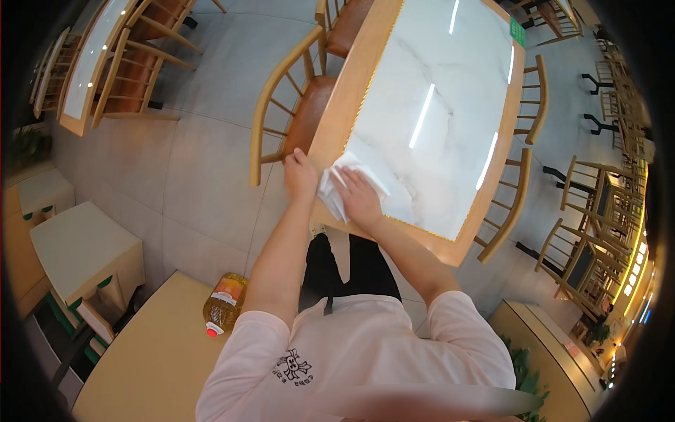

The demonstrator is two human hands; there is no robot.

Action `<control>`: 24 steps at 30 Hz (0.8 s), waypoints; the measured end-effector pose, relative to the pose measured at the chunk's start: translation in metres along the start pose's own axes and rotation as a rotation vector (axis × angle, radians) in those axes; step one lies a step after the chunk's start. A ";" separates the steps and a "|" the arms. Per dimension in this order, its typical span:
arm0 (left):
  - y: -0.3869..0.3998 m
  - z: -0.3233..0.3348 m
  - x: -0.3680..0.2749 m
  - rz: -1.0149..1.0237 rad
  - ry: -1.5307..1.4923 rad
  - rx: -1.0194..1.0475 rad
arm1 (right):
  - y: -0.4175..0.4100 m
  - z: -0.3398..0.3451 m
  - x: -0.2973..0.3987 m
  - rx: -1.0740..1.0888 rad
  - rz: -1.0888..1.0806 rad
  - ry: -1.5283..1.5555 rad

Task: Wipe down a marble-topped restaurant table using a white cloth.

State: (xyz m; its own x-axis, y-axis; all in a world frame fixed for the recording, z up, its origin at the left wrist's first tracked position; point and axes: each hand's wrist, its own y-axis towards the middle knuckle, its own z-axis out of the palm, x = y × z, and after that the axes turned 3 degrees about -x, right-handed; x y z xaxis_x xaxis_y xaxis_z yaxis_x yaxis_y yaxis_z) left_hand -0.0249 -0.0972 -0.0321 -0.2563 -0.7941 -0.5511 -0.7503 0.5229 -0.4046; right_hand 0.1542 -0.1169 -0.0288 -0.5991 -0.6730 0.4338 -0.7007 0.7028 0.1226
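Under my right hand (359, 196) lies a folded white cloth (333, 196), pressed onto the near left corner of a table. The table has a white marble-patterned top (406, 132) with a gold patterned trim line and a light wood border (345, 89). The cloth spans part of the wood border and part of the white surface. My left hand (300, 174) is at the table's left edge, beside the brown seat of a wooden chair (308, 118). Its fingers are curled and partly hidden, so whether it grips the edge is unclear.
Wooden chairs (509, 205) line the table's right side. Behind me, a beige counter (153, 337) holds a large plastic bottle of yellow oil (225, 303) with a red cap. Another table (97, 58) with chairs stands at far left. A green sign (517, 32) sits on the table's far corner.
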 end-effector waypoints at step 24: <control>-0.014 0.006 0.006 0.041 0.457 -0.217 | 0.127 -0.046 -0.190 -0.287 0.269 -0.204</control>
State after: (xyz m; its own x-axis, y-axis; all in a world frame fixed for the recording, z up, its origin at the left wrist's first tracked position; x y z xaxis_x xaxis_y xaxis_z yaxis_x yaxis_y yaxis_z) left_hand -0.0124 -0.1073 -0.0339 -0.4920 -0.8542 -0.1682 -0.8309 0.5184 -0.2020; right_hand 0.1971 0.1107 -0.0547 -0.8298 -0.4686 0.3030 -0.3904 0.8755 0.2848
